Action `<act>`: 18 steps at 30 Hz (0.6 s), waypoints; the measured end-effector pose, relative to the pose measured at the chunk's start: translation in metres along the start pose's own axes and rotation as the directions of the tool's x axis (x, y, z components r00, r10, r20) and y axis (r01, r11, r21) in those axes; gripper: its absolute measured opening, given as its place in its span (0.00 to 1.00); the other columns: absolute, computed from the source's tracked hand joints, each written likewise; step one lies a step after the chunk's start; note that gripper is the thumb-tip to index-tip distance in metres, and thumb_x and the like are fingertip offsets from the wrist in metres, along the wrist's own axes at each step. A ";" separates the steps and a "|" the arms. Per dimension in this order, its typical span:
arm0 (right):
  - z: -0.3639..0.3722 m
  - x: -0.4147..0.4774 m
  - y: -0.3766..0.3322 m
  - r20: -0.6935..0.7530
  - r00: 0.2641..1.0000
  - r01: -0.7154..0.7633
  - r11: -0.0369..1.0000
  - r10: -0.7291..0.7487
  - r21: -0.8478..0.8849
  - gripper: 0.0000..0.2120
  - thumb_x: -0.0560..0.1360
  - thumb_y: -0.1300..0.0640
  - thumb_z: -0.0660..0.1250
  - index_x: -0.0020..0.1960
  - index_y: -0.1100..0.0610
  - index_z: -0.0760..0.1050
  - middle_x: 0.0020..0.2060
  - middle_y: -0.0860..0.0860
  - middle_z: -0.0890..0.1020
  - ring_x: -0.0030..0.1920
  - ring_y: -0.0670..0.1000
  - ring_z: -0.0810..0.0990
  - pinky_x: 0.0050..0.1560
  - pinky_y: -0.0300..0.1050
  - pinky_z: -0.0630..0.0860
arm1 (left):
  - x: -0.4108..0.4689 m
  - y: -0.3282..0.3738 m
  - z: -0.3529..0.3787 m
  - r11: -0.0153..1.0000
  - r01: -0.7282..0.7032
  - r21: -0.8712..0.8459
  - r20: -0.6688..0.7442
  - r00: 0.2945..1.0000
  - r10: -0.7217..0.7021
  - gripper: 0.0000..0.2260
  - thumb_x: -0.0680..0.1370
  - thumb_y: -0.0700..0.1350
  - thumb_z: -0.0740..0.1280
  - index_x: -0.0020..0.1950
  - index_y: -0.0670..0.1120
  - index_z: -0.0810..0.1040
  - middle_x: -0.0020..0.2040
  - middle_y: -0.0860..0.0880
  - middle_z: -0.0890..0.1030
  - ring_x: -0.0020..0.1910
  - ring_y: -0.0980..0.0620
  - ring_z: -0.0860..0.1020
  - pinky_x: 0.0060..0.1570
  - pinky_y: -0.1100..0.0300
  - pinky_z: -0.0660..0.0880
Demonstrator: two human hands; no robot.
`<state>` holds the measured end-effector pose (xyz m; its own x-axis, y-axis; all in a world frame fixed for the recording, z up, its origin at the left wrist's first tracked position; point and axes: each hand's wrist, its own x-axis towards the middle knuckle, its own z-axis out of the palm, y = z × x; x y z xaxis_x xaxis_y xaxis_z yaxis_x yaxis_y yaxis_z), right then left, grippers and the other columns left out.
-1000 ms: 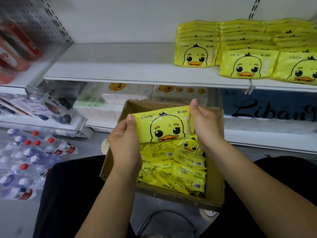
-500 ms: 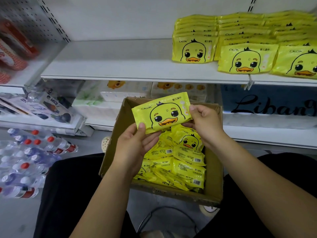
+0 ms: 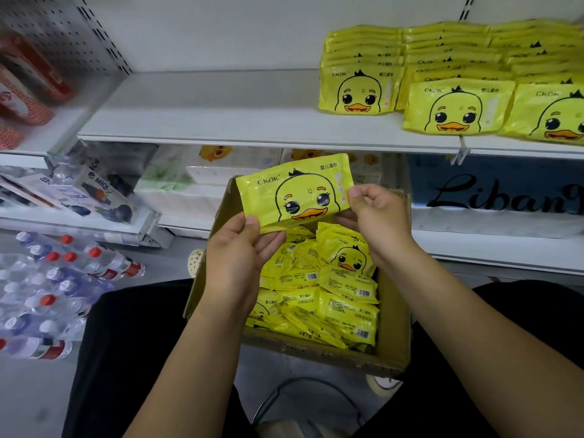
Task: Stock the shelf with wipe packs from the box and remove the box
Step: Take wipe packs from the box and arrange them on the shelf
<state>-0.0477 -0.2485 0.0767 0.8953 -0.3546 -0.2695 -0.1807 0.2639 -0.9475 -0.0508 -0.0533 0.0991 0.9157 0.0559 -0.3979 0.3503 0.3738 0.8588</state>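
Now that the wipe pack (image 3: 297, 191) has come up out of the box (image 3: 393, 327), it sits higher than a second ago and is tipped a bit, right end up, duck face toward the camera. The left hand (image 3: 237, 257) has slid down to pinch the bottom-left corner, and the right hand (image 3: 376, 216) pinches the right edge, so both are clamped on it. The box at 6 o'clock is still pretty full. The shelf (image 3: 205, 118) is bare at 11, with stocked packs (image 3: 357, 90) at 1 to 2 o'clock, so I'd guess this one goes up beside those. Long way to go.
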 end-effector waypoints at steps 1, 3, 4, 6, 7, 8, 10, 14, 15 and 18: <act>0.000 0.000 -0.002 -0.009 1.000 0.009 1.000 -0.009 0.002 0.07 0.84 0.62 0.60 0.52 0.59 0.77 0.43 0.54 0.86 0.41 0.51 0.87 0.44 0.41 0.83 | 0.000 0.002 0.002 1.000 -0.012 -0.007 0.000 1.000 0.012 0.09 0.85 0.37 0.59 0.62 0.38 0.77 0.55 0.39 0.85 0.54 0.39 0.85 0.55 0.50 0.83; 0.002 0.002 -0.007 -0.023 0.999 0.028 1.000 -0.028 0.008 0.06 0.84 0.62 0.60 0.54 0.61 0.76 0.41 0.53 0.86 0.37 0.49 0.86 0.40 0.39 0.82 | -0.001 0.005 0.006 0.999 -0.041 -0.026 0.011 0.999 0.041 0.09 0.85 0.36 0.59 0.58 0.38 0.78 0.51 0.41 0.86 0.54 0.40 0.85 0.56 0.49 0.82; 0.003 0.002 -0.009 -0.029 0.999 0.035 0.999 -0.035 0.008 0.07 0.84 0.63 0.60 0.55 0.62 0.76 0.40 0.54 0.85 0.35 0.48 0.85 0.38 0.38 0.82 | -0.001 0.005 0.008 0.998 -0.052 -0.038 0.013 0.999 0.053 0.08 0.85 0.36 0.59 0.56 0.39 0.78 0.49 0.42 0.87 0.53 0.40 0.85 0.56 0.49 0.82; 0.004 0.003 -0.012 -0.035 0.998 0.043 0.999 -0.043 0.014 0.07 0.84 0.63 0.59 0.55 0.63 0.75 0.39 0.54 0.84 0.32 0.47 0.85 0.36 0.37 0.82 | -0.001 0.006 0.010 0.997 -0.064 -0.052 0.017 0.998 0.065 0.08 0.85 0.36 0.59 0.55 0.39 0.78 0.48 0.43 0.87 0.52 0.41 0.85 0.56 0.50 0.82; 0.004 0.003 -0.012 -0.035 0.998 0.046 0.999 -0.046 0.012 0.07 0.84 0.63 0.59 0.55 0.63 0.75 0.39 0.53 0.84 0.32 0.46 0.84 0.36 0.37 0.82 | 0.000 0.007 0.010 0.997 -0.060 -0.058 0.028 0.998 0.062 0.08 0.85 0.36 0.59 0.56 0.39 0.78 0.48 0.42 0.87 0.53 0.41 0.85 0.56 0.50 0.82; 0.004 0.003 -0.012 -0.032 0.998 0.051 0.999 -0.051 0.006 0.06 0.84 0.63 0.60 0.54 0.62 0.75 0.39 0.53 0.84 0.32 0.46 0.84 0.37 0.37 0.82 | 0.001 0.007 0.009 0.997 -0.048 -0.059 0.046 0.998 0.051 0.08 0.85 0.36 0.59 0.56 0.38 0.78 0.50 0.41 0.87 0.53 0.40 0.85 0.56 0.50 0.82; 0.000 0.004 -0.010 -0.016 0.998 0.055 0.998 -0.055 -0.010 0.07 0.84 0.62 0.60 0.51 0.60 0.76 0.40 0.54 0.85 0.34 0.47 0.85 0.38 0.38 0.82 | 0.006 0.008 0.005 0.998 -0.002 -0.057 0.089 0.996 0.007 0.08 0.85 0.36 0.59 0.58 0.37 0.77 0.54 0.39 0.85 0.55 0.39 0.85 0.54 0.51 0.83; -0.013 0.009 -0.010 0.039 0.998 0.041 0.997 -0.039 -0.059 0.07 0.84 0.62 0.61 0.50 0.58 0.77 0.44 0.54 0.86 0.38 0.49 0.86 0.42 0.41 0.84 | 0.020 0.013 0.002 0.996 0.092 -0.011 0.105 0.990 -0.090 0.06 0.82 0.36 0.62 0.57 0.38 0.77 0.55 0.37 0.85 0.50 0.42 0.86 0.49 0.53 0.84; -0.015 0.010 -0.011 0.059 0.998 0.040 0.997 -0.036 -0.068 0.08 0.84 0.62 0.61 0.49 0.57 0.77 0.43 0.53 0.86 0.39 0.49 0.86 0.43 0.41 0.84 | 0.023 0.014 0.005 0.994 0.104 0.016 0.109 0.989 -0.105 0.06 0.82 0.38 0.64 0.57 0.39 0.78 0.55 0.38 0.85 0.50 0.43 0.86 0.48 0.53 0.84; -0.021 0.017 -0.014 0.126 0.992 0.000 0.997 0.010 -0.073 0.07 0.83 0.61 0.63 0.47 0.58 0.77 0.44 0.53 0.85 0.42 0.51 0.86 0.46 0.46 0.85 | 0.030 0.012 0.018 0.989 0.062 0.133 0.133 0.988 -0.079 0.12 0.78 0.41 0.72 0.61 0.43 0.78 0.55 0.44 0.86 0.53 0.44 0.85 0.49 0.53 0.84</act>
<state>-0.0383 -0.2766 0.0815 0.9376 -0.2364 -0.2549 -0.2104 0.1976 -0.9574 -0.0152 -0.0640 0.1028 0.9030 -0.0978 -0.4183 0.4291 0.2504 0.8679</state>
